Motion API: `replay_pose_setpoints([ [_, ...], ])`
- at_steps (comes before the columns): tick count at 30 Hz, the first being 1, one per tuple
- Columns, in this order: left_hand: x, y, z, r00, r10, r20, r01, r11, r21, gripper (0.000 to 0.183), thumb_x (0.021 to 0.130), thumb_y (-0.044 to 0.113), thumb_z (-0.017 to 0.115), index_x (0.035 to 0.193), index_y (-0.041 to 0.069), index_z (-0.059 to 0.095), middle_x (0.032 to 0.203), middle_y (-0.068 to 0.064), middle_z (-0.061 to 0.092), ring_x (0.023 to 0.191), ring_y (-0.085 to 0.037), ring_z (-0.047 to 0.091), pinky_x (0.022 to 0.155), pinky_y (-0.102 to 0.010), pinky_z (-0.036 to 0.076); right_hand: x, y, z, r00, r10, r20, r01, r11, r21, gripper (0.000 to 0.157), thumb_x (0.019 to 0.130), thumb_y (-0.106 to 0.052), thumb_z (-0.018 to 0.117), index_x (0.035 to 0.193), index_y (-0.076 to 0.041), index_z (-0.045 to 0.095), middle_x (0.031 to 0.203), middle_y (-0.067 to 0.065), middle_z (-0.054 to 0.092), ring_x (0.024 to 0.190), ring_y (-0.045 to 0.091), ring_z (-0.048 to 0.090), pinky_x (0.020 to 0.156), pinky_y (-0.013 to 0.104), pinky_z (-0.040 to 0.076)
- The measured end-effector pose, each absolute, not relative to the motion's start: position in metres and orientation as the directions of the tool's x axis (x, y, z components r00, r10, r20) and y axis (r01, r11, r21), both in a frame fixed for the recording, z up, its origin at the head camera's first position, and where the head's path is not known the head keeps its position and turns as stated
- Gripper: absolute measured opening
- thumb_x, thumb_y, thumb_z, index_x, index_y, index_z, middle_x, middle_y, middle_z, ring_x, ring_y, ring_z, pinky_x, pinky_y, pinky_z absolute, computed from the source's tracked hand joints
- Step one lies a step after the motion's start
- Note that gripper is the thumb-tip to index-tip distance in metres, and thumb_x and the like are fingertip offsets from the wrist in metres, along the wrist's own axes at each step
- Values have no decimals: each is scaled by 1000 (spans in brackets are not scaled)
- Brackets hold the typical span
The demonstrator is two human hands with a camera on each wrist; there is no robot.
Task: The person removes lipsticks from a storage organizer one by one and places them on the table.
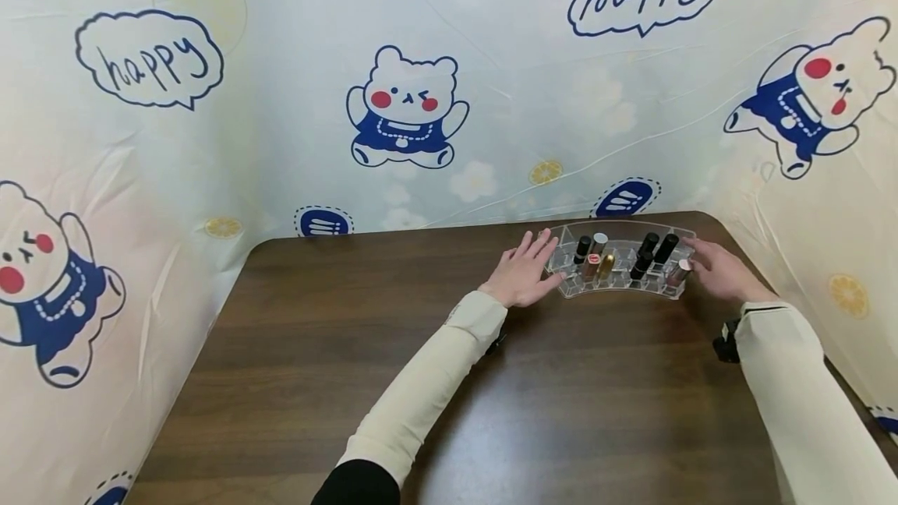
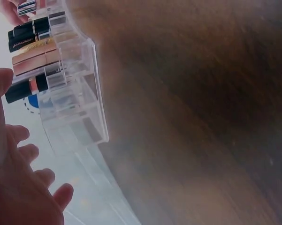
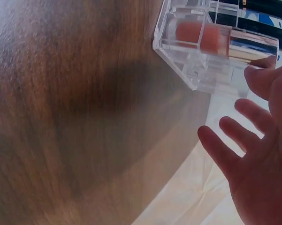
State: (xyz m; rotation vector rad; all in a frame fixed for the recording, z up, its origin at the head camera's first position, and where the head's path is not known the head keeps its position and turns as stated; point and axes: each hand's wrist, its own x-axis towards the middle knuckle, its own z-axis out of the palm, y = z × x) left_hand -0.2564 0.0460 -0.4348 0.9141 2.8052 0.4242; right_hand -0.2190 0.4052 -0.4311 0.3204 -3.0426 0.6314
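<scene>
Two pale sleeves [image 1: 814, 404] extend from in front of a clear rack [image 1: 623, 284], which stands on the table [image 1: 302, 365]. At the rack's left end the left hand [image 1: 517, 271] is open with spread fingers; at its right end the right hand [image 1: 722, 270] is open too, thumb beside a silver-capped tube [image 3: 255, 45]. Whether either hand touches the rack is unclear. Black tubes [image 1: 666, 248] fill slots mostly in the rack's right half, a gold tube [image 1: 606, 266] near its middle. A patterned cloth [image 1: 505, 131] hangs behind the rack.
</scene>
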Motion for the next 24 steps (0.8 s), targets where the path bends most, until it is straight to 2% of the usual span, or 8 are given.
replay_pose_setpoints([
  [4,-257,49,-439,-802,594,-64,547,772,323,68,101,54,33,157,23,11,165,5,2,152,-22,-1,118,-50,23,-217,409,-434,-984,-175,31,-173,902,-395,54,95,-1,45,144,14,26,139,44,33,124,61,33,100,68,30],
  [9,-259,52,-444,-824,563,-62,523,798,300,70,100,57,31,157,23,11,165,4,5,152,-24,5,118,-51,24,-215,410,-437,-989,-134,-65,-95,902,-421,62,94,-2,40,149,10,15,143,44,26,128,61,28,102,68,27],
  [16,-260,55,-448,-831,551,-74,510,808,294,69,101,56,31,157,23,10,165,6,4,152,-25,7,117,-52,25,-214,405,-436,-990,-123,-64,-84,901,-426,59,95,-4,38,148,11,16,142,44,28,127,62,29,102,68,28],
  [24,-260,60,-448,-848,523,-83,496,840,218,68,101,56,28,157,24,10,164,8,3,152,-24,4,118,-46,27,-216,406,-438,-992,-105,-74,-63,900,-431,61,97,-8,35,150,11,10,143,44,25,128,61,28,102,68,28],
])
